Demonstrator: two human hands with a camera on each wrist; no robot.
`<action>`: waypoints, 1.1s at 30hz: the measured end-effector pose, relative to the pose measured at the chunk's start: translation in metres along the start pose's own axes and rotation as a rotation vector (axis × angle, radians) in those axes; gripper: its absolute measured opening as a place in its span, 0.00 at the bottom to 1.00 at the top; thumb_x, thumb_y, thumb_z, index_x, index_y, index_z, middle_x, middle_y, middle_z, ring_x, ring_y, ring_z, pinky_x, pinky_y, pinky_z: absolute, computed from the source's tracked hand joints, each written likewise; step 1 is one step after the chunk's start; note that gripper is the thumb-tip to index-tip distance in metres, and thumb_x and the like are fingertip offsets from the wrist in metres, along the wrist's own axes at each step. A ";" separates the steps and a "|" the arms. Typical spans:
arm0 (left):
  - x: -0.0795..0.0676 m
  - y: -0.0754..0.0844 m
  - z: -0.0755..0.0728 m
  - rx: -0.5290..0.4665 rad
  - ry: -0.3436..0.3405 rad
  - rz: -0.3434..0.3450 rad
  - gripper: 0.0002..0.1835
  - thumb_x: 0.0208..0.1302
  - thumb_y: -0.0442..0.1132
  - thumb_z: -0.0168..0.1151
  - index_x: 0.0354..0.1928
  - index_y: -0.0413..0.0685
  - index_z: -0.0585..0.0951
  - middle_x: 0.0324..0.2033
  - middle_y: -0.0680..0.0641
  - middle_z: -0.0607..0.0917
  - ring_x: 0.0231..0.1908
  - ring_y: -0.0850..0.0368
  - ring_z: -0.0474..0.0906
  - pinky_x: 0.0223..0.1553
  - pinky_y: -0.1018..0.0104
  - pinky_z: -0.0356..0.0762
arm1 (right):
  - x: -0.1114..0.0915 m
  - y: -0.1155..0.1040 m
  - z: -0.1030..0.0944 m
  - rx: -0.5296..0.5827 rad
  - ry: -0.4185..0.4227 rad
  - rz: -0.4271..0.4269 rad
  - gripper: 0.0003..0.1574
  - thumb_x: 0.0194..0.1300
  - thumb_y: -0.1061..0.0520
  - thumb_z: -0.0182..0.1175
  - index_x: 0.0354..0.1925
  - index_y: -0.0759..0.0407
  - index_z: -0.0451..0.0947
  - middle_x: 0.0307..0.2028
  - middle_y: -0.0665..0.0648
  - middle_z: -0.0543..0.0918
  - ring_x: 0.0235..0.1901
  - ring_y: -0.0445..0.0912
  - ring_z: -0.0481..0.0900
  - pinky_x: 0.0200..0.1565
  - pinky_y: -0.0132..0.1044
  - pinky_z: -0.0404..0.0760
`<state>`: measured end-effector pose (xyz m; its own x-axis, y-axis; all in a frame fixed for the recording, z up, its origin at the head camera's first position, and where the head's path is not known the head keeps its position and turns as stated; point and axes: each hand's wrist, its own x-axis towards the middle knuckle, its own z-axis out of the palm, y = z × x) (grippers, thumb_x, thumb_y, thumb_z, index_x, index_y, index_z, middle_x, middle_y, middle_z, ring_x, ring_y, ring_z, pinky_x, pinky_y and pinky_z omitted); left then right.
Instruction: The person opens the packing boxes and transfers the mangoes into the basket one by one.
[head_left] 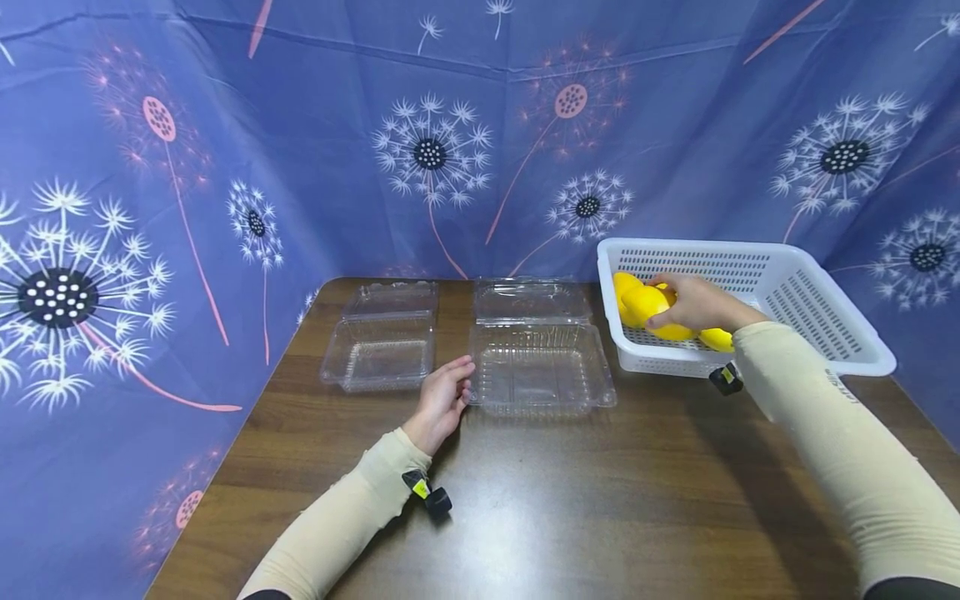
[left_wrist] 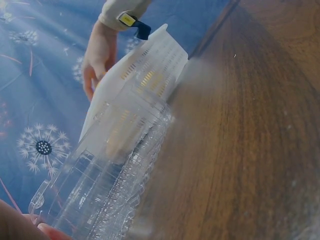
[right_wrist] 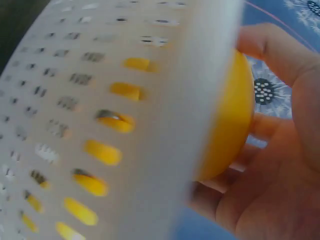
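Observation:
In the head view my right hand reaches into a white perforated basket and grips a lemon. The right wrist view shows that lemon between thumb and curled fingers above the blurred basket rim. More lemons lie in the basket, partly hidden by the hand. My left hand holds the left edge of a clear plastic clamshell container, which stands with its lid folded back. In the left wrist view, fingertips pinch that container's rim.
A second clear clamshell container, lid also folded back, stands left of the first. Both sit on a brown wooden table. Behind hangs a blue dandelion-print cloth. The basket stands at the table's back right.

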<state>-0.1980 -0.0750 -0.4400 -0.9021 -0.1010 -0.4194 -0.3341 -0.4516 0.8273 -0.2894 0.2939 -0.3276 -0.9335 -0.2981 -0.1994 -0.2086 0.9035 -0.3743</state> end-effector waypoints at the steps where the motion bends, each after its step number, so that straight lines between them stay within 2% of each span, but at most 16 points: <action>1: 0.000 0.000 0.000 0.000 0.001 0.000 0.21 0.65 0.30 0.58 0.60 0.35 0.74 0.27 0.58 0.75 0.20 0.71 0.66 0.21 0.83 0.65 | 0.001 0.002 0.002 -0.012 -0.018 0.000 0.52 0.54 0.46 0.71 0.68 0.67 0.59 0.58 0.77 0.71 0.51 0.65 0.73 0.52 0.62 0.75; 6: 0.000 0.000 0.000 -0.004 0.002 -0.002 0.21 0.65 0.30 0.58 0.60 0.35 0.74 0.27 0.58 0.75 0.19 0.71 0.67 0.21 0.83 0.65 | 0.006 0.009 0.012 -0.041 -0.079 -0.008 0.51 0.53 0.47 0.70 0.67 0.65 0.61 0.60 0.77 0.69 0.53 0.65 0.72 0.55 0.66 0.72; 16: 0.000 0.000 -0.001 0.002 0.005 -0.004 0.20 0.65 0.31 0.59 0.59 0.36 0.75 0.26 0.58 0.75 0.20 0.71 0.66 0.21 0.82 0.65 | 0.012 0.013 0.022 -0.053 -0.107 -0.009 0.44 0.52 0.53 0.69 0.65 0.64 0.66 0.62 0.75 0.69 0.54 0.64 0.69 0.57 0.67 0.68; 21: 0.000 0.000 -0.001 0.004 0.001 -0.004 0.21 0.65 0.30 0.58 0.60 0.35 0.74 0.26 0.58 0.75 0.20 0.71 0.67 0.21 0.83 0.65 | 0.014 0.015 0.027 -0.078 -0.153 -0.024 0.42 0.53 0.56 0.67 0.65 0.66 0.67 0.62 0.74 0.70 0.53 0.62 0.69 0.57 0.64 0.68; 26: -0.001 0.000 -0.001 0.013 -0.002 -0.008 0.21 0.65 0.30 0.58 0.61 0.35 0.74 0.28 0.58 0.75 0.21 0.71 0.67 0.22 0.83 0.66 | 0.016 0.018 0.032 -0.101 -0.185 -0.035 0.39 0.52 0.60 0.63 0.63 0.67 0.69 0.58 0.73 0.73 0.50 0.60 0.69 0.51 0.55 0.69; 33: -0.002 0.001 0.000 0.014 0.000 0.001 0.22 0.65 0.30 0.58 0.61 0.34 0.73 0.27 0.58 0.75 0.20 0.72 0.66 0.22 0.82 0.65 | 0.018 0.020 0.033 -0.105 -0.213 -0.004 0.39 0.54 0.63 0.60 0.65 0.69 0.66 0.61 0.74 0.71 0.53 0.62 0.69 0.57 0.62 0.67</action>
<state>-0.1966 -0.0758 -0.4381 -0.9026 -0.1010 -0.4184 -0.3368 -0.4394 0.8327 -0.3010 0.2960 -0.3685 -0.8522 -0.3501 -0.3888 -0.2521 0.9259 -0.2812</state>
